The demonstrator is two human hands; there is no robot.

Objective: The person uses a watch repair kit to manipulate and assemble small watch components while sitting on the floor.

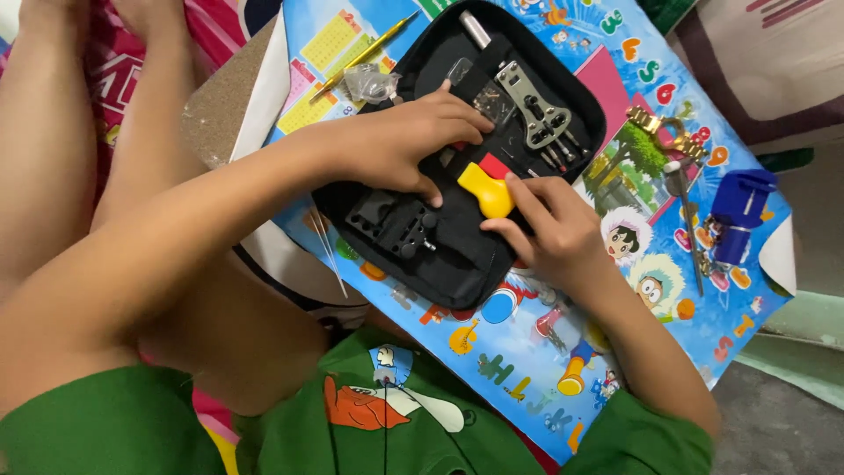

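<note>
So there's this black fabric zip-up tool case lying flat and wide open on a colourful cartoon-printed board, slightly tilted to it. Tucked into its middle is a chunky yellow plastic bulb-shaped tool handle with a red bit right beside it. The handle lies on its side — the right hand's fingers touch it, while the left hand presses on the case just above.

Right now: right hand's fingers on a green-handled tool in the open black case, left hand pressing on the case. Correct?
Not quite. In the head view the tool handle under the right hand is yellow, not green. The rest holds: it lies in the open black case, and the left hand presses on the case.
</note>
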